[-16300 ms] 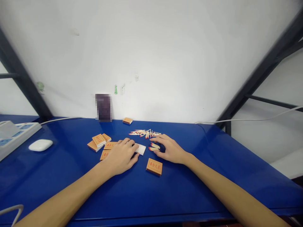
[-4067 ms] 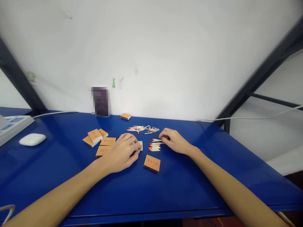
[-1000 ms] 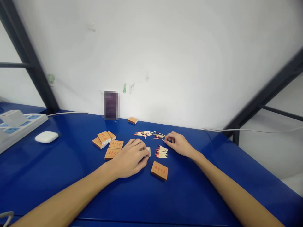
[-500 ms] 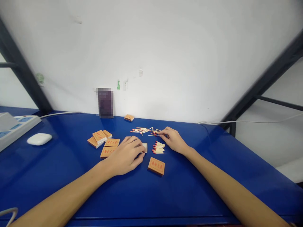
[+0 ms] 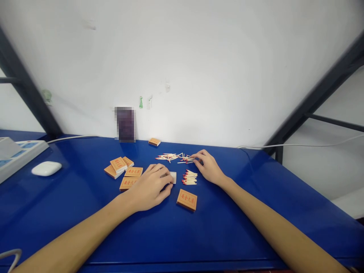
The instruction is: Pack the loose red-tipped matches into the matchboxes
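Observation:
My left hand is curled over a white matchbox tray, with thumb and fingers at its sides; most of the tray is hidden beneath the hand. My right hand has its thumb and forefinger parted at the right end of the scattered matches, and nothing shows between them. More loose red-tipped matches lie to the left of those. Nearer to me is a neat row of matches, heads pointing left. A closed orange matchbox rests in front of that row.
Several matchboxes lie stacked and side by side left of my left hand. Another matchbox is near the wall, beside a blurred dark upright object. A white case and a power strip are at far left on the blue table.
My right thumb and forefinger have moved apart and slightly right, off the scattered matches. My left hand stays over the tray. The view has shifted very slightly.

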A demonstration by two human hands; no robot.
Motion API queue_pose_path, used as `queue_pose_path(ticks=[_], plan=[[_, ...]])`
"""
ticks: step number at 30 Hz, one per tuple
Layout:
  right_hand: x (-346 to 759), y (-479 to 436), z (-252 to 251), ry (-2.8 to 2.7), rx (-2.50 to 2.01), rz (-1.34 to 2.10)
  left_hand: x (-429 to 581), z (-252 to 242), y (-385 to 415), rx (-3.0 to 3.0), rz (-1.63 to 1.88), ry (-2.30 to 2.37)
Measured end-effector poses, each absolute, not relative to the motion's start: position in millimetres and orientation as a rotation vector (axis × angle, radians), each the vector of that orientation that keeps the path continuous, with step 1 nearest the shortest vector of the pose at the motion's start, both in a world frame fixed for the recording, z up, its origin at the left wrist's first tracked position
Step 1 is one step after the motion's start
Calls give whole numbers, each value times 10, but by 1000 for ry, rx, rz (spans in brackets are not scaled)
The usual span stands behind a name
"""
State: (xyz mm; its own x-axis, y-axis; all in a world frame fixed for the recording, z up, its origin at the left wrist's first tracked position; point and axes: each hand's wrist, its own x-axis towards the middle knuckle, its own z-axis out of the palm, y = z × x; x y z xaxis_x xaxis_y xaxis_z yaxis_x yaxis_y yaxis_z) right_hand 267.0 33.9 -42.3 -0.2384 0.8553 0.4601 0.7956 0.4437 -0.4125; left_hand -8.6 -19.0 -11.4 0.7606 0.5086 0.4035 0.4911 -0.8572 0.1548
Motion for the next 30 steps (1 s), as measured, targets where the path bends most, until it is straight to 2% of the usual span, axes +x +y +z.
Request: queue_pose_path(ticks=[30], plan=[[2647, 337, -418, -2083, -1570, -19, -84, -123, -176, 2917, 684, 822]])
